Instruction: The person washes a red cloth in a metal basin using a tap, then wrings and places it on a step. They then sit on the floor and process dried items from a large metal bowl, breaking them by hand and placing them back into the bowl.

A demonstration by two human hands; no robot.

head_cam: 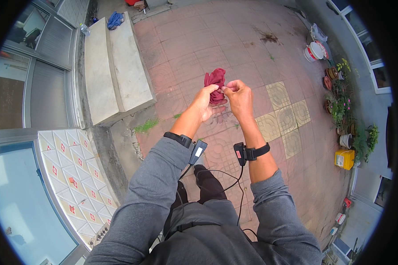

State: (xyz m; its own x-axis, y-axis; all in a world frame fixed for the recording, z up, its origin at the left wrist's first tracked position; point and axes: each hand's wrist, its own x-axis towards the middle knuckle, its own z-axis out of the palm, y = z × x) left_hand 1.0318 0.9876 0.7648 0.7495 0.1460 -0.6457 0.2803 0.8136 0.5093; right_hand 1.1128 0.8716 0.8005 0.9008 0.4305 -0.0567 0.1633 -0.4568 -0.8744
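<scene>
A bunched dark red cloth [215,79] is held up in front of me, above the paving. My left hand [206,102] grips it from below, thumb on the near side and some fingers spread out underneath. Against the cloth's right side, my right hand [238,96] is curled, its thumb and index finger pinched at the fabric's edge near the left thumb. Each forearm wears a black strap with a small cabled box.
Concrete steps [132,66] stand at the left, with a blue cloth [115,20] and a plastic bottle [85,29] at their far end. Along the right wall are white buckets [313,52], potted plants [341,106] and a yellow container [344,159]. Black cables [240,192] hang before my legs.
</scene>
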